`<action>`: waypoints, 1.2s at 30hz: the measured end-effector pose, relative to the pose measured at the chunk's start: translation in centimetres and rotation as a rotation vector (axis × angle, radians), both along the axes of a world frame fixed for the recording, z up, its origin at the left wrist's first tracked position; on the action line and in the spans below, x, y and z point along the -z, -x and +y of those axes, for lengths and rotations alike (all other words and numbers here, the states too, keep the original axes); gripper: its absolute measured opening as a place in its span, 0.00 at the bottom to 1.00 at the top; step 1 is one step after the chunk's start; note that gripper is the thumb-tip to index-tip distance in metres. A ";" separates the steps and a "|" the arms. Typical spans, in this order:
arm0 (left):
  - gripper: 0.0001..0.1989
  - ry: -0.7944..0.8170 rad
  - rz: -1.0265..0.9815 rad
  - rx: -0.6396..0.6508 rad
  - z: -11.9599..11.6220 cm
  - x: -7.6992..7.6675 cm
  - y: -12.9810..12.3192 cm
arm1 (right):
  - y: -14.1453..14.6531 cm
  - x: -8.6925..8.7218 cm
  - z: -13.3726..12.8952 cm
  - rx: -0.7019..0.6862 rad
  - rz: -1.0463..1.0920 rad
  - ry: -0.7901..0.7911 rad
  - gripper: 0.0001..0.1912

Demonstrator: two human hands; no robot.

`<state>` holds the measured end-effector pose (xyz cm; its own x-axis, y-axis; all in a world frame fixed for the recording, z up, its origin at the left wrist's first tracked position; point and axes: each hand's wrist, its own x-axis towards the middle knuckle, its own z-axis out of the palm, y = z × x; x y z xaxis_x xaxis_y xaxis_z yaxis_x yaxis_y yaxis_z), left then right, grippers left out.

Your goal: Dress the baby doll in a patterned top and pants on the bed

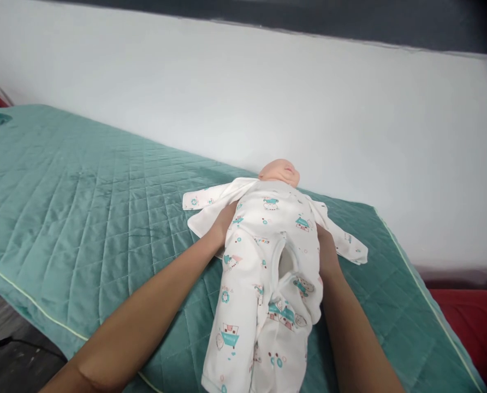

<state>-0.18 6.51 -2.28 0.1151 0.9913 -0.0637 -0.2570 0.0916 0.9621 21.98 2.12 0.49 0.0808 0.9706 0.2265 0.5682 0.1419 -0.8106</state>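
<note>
A baby doll lies on its back on a green quilted cover, its head toward the wall. It has on white printed open-crotch pants that reach high up its chest. A white printed top spreads out at both sides, its sleeves lying outward. My left hand holds the doll's side at the waist, next to the loose flap of the top. On the opposite side my right hand grips the waist. The fingers of both hands are mostly hidden behind the doll and its clothes.
A white wall rises directly behind the covered bed. Something red stands beyond the bed's right edge. Dark floor and a thin black cable show at the lower left.
</note>
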 end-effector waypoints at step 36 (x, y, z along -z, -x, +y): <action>0.10 -0.645 0.476 0.214 6.6 -3.0 -0.2 | -0.2 0.9 4.2 0.001 0.158 -0.253 0.08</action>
